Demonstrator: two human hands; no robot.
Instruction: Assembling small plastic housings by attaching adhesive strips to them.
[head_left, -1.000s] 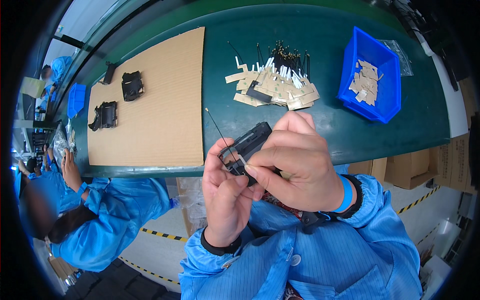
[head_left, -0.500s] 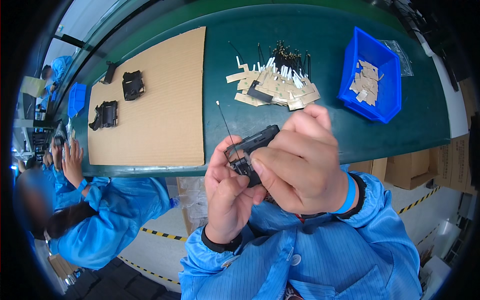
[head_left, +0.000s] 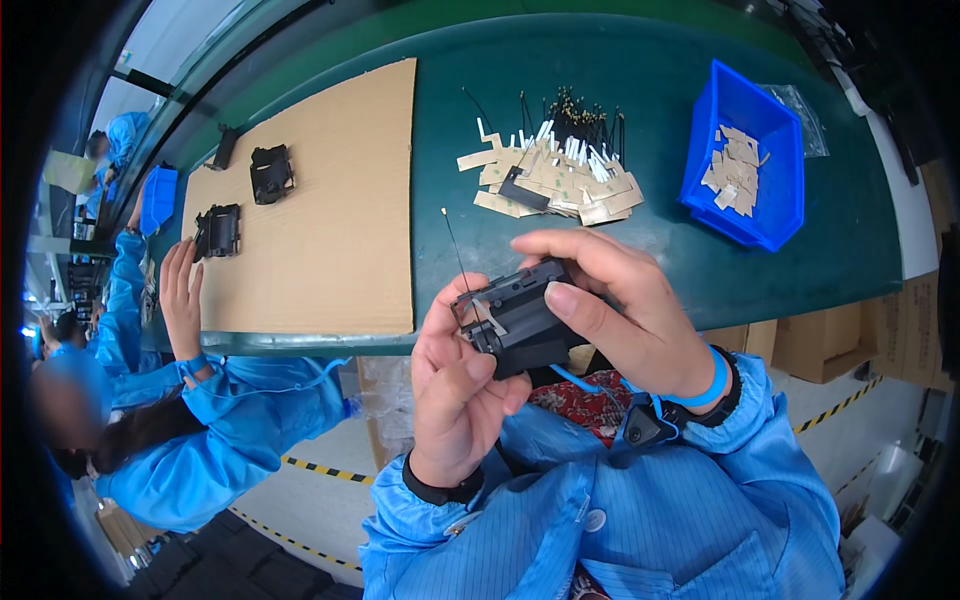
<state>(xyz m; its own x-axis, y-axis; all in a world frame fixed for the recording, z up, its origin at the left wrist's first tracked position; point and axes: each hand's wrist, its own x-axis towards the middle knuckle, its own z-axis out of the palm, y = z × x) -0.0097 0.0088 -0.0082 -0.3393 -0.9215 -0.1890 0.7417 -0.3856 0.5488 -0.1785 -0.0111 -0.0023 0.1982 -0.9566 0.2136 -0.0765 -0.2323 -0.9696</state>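
Note:
A black plastic housing with slots along its top is held in front of my chest. My left hand grips its left end between thumb and fingers. From that end a thin black antenna cable with a small metal tip sticks up. A small pale strip shows on the housing beside the cable. My right hand is at the right end, thumb on the near face and index finger stretched over the far edge. Beyond lies a pile of antenna cables with tan adhesive backings and white strips.
Several black housings rest on a cardboard sheet at the left. A co-worker's hand touches the sheet's left edge near one. At the right, a blue bin holds tan paper scraps, beside a clear plastic bag.
My right hand has left the cable end, opened from its pinch and moved to the housing's right end. The co-worker's hand has moved toward a housing on the cardboard.

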